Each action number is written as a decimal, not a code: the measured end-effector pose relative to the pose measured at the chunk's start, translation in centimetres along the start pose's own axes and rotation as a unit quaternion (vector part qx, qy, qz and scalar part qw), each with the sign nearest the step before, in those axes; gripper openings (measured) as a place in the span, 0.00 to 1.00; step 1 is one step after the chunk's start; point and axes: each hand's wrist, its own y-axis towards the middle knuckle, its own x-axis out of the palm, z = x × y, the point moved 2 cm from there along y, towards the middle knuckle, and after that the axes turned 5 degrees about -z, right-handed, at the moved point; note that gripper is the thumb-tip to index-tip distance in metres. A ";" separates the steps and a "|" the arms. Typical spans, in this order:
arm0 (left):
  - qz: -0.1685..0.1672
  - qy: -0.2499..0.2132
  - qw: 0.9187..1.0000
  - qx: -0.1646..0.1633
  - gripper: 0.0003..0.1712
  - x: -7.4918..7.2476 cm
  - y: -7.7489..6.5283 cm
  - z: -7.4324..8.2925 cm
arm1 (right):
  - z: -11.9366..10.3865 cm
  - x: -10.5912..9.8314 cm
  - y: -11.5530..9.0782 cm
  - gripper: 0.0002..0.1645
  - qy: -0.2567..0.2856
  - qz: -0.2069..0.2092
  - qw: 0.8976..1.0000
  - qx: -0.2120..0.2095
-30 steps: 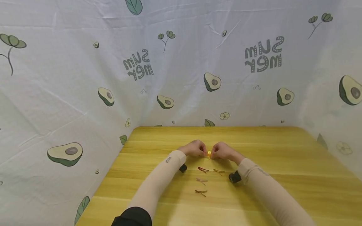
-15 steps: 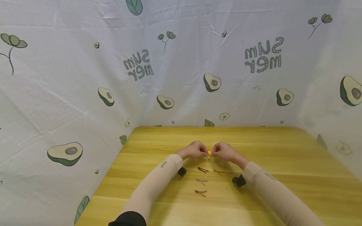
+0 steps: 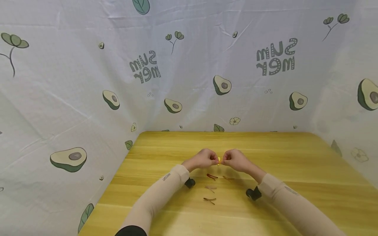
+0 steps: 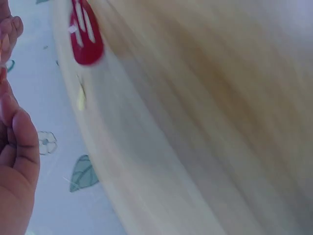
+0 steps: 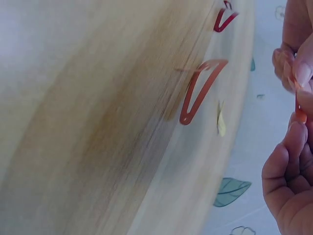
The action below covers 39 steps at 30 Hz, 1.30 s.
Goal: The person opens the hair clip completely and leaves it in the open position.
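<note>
Toward the far half of the table, my left hand [image 3: 203, 158] and right hand [image 3: 237, 160] meet fingertip to fingertip. Between them they pinch a small orange hair clip [image 5: 301, 116], mostly covered by fingers. Just past the hands a yellow hair clip [image 5: 221, 121] lies on the table. Closer to me rest a red snap clip [image 3: 212, 177] and an orange snap clip [image 3: 228, 178], side by side and spread apart. In the left wrist view the red clip shows large, and my left hand's curled fingers sit at the left edge.
Nearer the front of the wooden table [image 3: 165, 216] lie a pinkish clip [image 3: 210, 188] and a brown clip [image 3: 210, 199], roughly in line. A white sheet [image 3: 189, 72] printed with avocados hangs behind and beside the table.
Both hands have come slightly lower in the head view, with fingertips drawing closer around the small clip. The elbows have spread outward a little. The clips on the table stay put.
</note>
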 end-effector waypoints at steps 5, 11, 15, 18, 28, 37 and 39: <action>0.014 0.024 1.000 0.011 0.11 0.2 -0.1 0.7 | -0.8 -0.2 -0.8 0.10 -0.023 0.018 0.999 -0.014; 0.036 0.029 0.999 0.011 0.10 0.5 -0.5 1.5 | -1.3 -0.1 -1.4 0.10 -0.030 0.038 0.999 -0.009; 0.053 0.045 0.997 0.015 0.10 0.5 -0.6 1.9 | -1.2 -0.3 -1.7 0.09 -0.034 0.054 0.998 -0.018; 0.063 0.045 0.997 0.017 0.10 0.5 -0.7 2.1 | -1.1 -0.4 -1.9 0.08 -0.027 0.059 0.998 -0.014; 0.095 0.034 0.994 0.032 0.08 0.7 -1.8 2.6 | -1.2 -0.8 -2.9 0.07 0.003 0.043 0.999 -0.018; 0.098 0.002 0.995 0.026 0.04 1.1 -2.4 2.9 | -0.9 -0.9 -3.8 0.07 0.059 0.008 0.998 -0.005; 0.093 -0.003 0.995 0.026 0.04 1.1 -2.6 3.1 | -0.8 -0.9 -4.0 0.07 0.065 0.001 0.998 -0.004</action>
